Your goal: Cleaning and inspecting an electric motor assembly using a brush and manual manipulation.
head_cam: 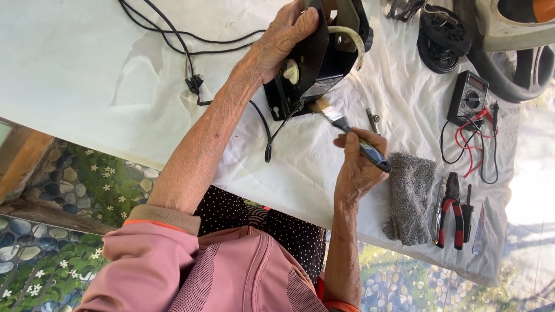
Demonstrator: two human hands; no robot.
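Top centre, the left hand [283, 37] grips a black device [315, 60] – tilted on the worktop [75, 69]; the right hand [358, 167] grips a paintbrush [350, 133] – bristles touching it.

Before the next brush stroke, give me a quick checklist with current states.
1. Left hand grips the black housing, tilted up off the cloth: ok.
2. Right hand holds the brush by its dark handle: ok.
3. Bristles at the housing's lower edge: ok, touching or just short of it cannot tell.
4. Black cable hangs from the housing right beside the bristles, in the stroke path: not ok.
5. Small metal part lies loose on the cloth near the brush: not ok.
6. Pliers and meter lie apart from both hands: ok.
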